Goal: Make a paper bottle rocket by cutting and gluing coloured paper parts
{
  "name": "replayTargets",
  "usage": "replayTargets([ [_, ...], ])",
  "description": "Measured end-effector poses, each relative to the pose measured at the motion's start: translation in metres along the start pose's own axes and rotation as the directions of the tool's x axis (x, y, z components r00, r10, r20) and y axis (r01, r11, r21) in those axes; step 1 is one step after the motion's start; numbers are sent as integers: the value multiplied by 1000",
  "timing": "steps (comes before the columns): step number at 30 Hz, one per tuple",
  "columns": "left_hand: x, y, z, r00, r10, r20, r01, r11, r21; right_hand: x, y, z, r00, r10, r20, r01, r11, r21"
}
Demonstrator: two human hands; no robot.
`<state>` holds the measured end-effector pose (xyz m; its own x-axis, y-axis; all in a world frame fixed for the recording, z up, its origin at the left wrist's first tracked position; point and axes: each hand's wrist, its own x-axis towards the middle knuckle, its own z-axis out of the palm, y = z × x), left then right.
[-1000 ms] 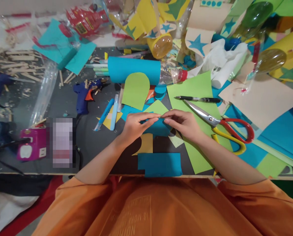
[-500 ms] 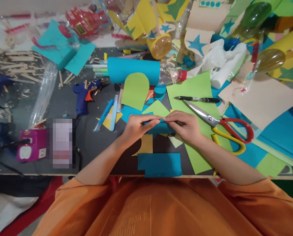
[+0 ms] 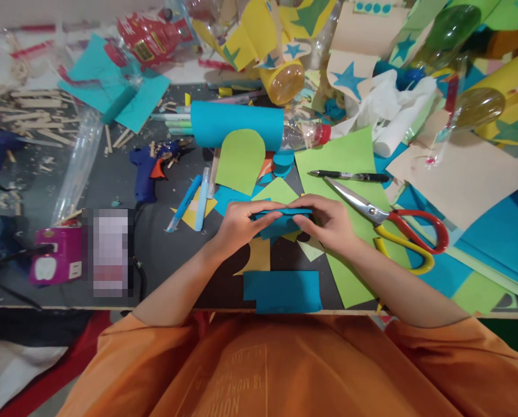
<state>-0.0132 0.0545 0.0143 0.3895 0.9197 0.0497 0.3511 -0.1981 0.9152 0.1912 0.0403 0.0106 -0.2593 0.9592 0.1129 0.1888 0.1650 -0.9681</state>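
The left hand (image 3: 238, 225) pinches a blue paper (image 3: 294, 212), which seems folded, between thumb and fingers above the worktop (image 3: 172, 249), probably to keep its layers together. The right hand (image 3: 332, 223) lays its fingers along the far edge, perhaps for steadying; whether its lower thumb also presses, I cannot tell. Scissors (image 3: 374, 214) and a pen (image 3: 350, 175) lie within easy reach, partly on a green sheet (image 3: 339, 156).
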Motion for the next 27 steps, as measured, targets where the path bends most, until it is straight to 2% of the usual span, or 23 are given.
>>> replayTargets([
  [3, 0, -1, 1, 999, 39, -14, -38, 999, 10, 1, -1, 0, 996, 88, 10, -88, 996, 30],
  [6, 0, -1, 1, 998, 69, -14, -69, 998, -5, 2, -1, 1, 995, 100, -5, -100, 994, 48],
  [15, 0, 2, 1, 1000, -8, -14, 7, 999, -47, 1, 1, 0, 987, 162, -9, -159, 976, 146],
  [22, 1, 2, 1, 999, -5, -40, 4, 1000, -31, 1, 0, 1, 989, 149, 0, -149, 988, 34],
  [27, 2, 4, 2, 999, -14, -30, 12, 998, -67, 2, -3, 1, 992, 126, -9, -125, 992, 18],
])
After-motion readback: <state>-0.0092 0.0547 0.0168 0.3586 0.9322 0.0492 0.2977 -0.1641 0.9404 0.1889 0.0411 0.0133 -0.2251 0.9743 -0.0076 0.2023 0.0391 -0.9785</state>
